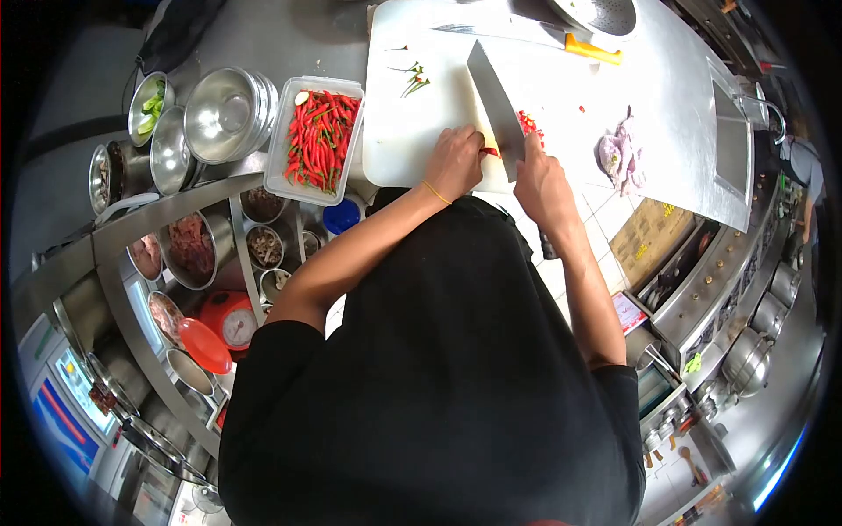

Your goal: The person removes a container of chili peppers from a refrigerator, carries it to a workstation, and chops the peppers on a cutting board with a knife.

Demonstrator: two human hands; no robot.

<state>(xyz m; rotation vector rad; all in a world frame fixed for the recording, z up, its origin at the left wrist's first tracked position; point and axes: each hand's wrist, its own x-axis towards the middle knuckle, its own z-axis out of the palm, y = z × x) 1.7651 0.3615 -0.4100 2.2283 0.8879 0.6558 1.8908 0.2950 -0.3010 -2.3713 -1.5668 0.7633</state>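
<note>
My left hand (456, 163), with a yellow band at its wrist, is closed on a red chili (489, 152) at the near edge of a white cutting board (412, 123). My right hand (542, 188) grips a large kitchen knife (496, 101); its broad blade stands beside the chili, and the dark handle shows below the wrist. Chopped red chili (531, 128) lies just right of the blade. Several green chili stems (416, 81) are on the board's left part. A clear plastic tub (271, 171) full of whole red chilies (320, 140) stands left of the board.
A yellow-handled knife (593, 49) lies across the board's far side, near a perforated metal bowl (605, 16). A pale purple heap (621, 153) sits at the right. Steel bowls (224, 114) are stacked left. Below are pans of meat (191, 245) and a red scale (230, 320).
</note>
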